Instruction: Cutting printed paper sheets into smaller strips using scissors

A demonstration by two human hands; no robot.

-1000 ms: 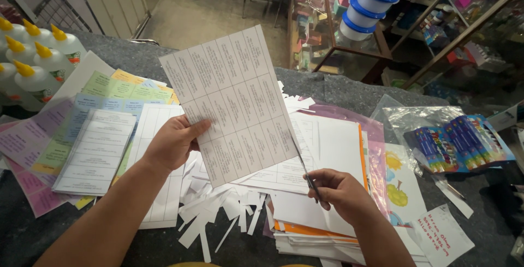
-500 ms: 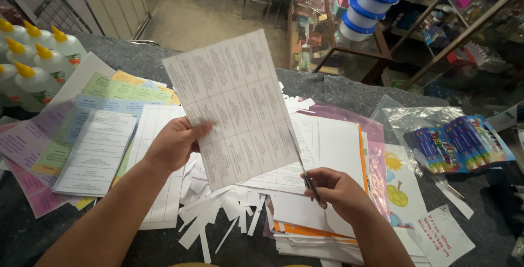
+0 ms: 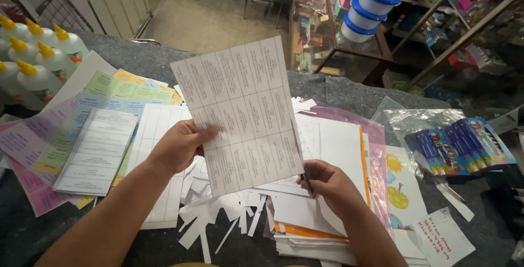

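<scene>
Many paper strips [image 3: 218, 220] under gridded sheet [image 3: 240, 111]

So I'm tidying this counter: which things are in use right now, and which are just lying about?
In use:
- left hand holding the gridded printed sheet
- right hand gripping a dark thin tool at its edge
- paper strips below

Lying about:
- glue bottles
- coloured sheets
- bagged marker packs
- stacked blue-lidded tubs

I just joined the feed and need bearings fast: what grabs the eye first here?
A white sheet printed with a grid of boxes, held up mid-frame: the left hand pinches its left edge, and the right hand holds scissors at its lower right edge. Below it, white paper strips litter the dark table. Yellow-capped glue bottles stand far left.
</scene>
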